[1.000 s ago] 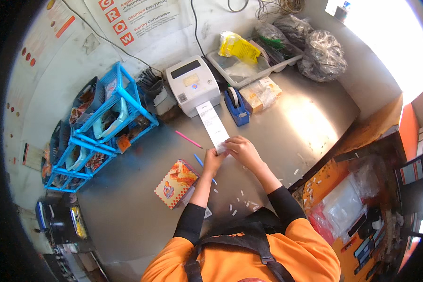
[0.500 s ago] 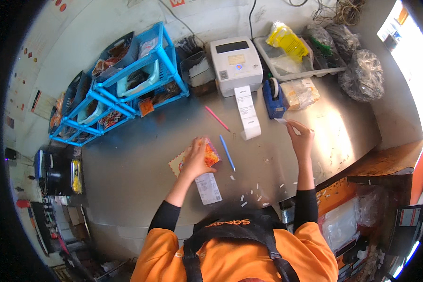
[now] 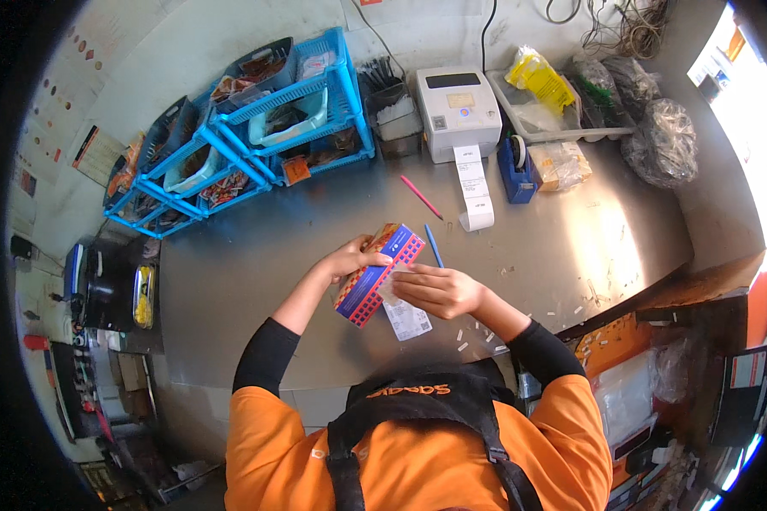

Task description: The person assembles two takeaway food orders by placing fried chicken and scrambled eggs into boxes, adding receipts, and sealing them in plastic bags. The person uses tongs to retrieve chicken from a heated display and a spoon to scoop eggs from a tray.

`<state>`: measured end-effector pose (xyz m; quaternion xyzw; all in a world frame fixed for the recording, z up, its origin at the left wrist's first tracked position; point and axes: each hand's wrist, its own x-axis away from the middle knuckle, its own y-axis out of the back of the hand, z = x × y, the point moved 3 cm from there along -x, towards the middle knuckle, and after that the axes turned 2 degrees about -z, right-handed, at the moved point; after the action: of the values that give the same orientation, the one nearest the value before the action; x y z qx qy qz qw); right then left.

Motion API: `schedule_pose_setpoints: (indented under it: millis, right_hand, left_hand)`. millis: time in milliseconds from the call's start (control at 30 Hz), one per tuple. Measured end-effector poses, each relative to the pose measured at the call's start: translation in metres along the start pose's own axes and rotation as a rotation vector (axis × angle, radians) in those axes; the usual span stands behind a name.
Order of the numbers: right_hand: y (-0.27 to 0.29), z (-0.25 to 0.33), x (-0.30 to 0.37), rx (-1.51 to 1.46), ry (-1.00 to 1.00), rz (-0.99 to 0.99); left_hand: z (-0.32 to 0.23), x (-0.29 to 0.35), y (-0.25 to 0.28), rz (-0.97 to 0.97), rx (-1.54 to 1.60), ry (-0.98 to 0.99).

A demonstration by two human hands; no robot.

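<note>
My left hand [image 3: 348, 259] grips a small printed cardboard box [image 3: 368, 289] in blue, pink and orange, tipped so that its patterned side faces up. Its thumb lies along the box's upper edge. My right hand [image 3: 441, 291] has its fingers pressed together against the near right side of the box, where a pale piece of tape partly shows beneath them. A printed receipt [image 3: 409, 322] sticks out below the box and the right hand; its upper end is hidden. Just beyond the hands lie a blue pen [image 3: 435, 245] and a pink pen [image 3: 422, 198].
A white label printer [image 3: 460, 123] with a paper strip [image 3: 475, 192] hanging out stands at the back, beside a blue tape dispenser [image 3: 517, 179]. Blue basket racks [image 3: 273, 157] fill the back left. A plastic tray [image 3: 562, 134] sits back right. Paper scraps [image 3: 462, 346] litter the metal table's front edge.
My right hand has come from beside the tape dispenser to the box, carrying the piece of tape. My left hand has lifted and turned the box from the table, showing its patterned side.
</note>
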<state>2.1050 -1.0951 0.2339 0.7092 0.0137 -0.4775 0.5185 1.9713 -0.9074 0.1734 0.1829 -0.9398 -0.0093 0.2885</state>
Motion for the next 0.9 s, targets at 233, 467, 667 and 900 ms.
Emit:
schedule_pose_setpoints:
  millis: [233,467,667,900]
  right_hand:
    - [-0.088,0.032,0.017,0.235,-0.177,0.022]
    - [-0.104,0.109,0.057,-0.105,-0.638,0.031]
    - [-0.050,0.165,0.099,0.217,-1.177,-0.244]
    - [0.077,0.272,0.231,0.895,-1.743,-0.458]
  left_hand:
    - [-0.004,0.058,-0.010,0.371,0.622,0.178]
    - [0.021,0.028,-0.005,-0.430,-0.706,-0.194]
    - [0.054,0.001,-0.055,-0.594,-0.988,-0.346]
    - [0.073,0.008,-0.043,-0.641,-0.740,-0.819]
